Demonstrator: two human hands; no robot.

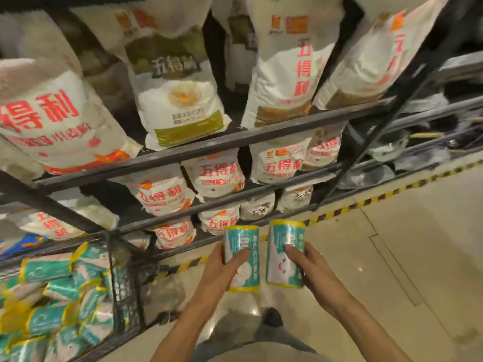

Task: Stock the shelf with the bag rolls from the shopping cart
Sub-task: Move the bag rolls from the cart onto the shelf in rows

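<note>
Two bag rolls, one per hand, both held upright out in front over the floor. The left hand (224,267) has its fingers curled round the left roll (242,258) with the thumb laid across the front of it; the right hand (312,270) wraps the right roll (285,253) the same way, thumb on the label, fingers round the back where I can't see them. The rolls sit just beside each other, a narrow gap between, not touching.

Past the fingertips it's a dark metal shelf rack (209,147), several tiers, stuffed with white flour sacks (180,100) with red lettering, some with an olive-green band. The lower tiers right ahead of the rolls are full of smaller sacks, so nothing open straight in front. A yellow-and-black striped strip (339,211) runs along the floor at the rack's foot.

Off to the left of the left hand is the black wire shopping cart (125,278), heaped with more rolls (49,304) lying every which way.

The rolls are teal labels with white cartoon shapes, yellow plastic showing at top and bottom ends. Label text is too blurry to read.

Below the wrists, a dark shoe (271,316) on the glossy beige floor (392,244).
</note>
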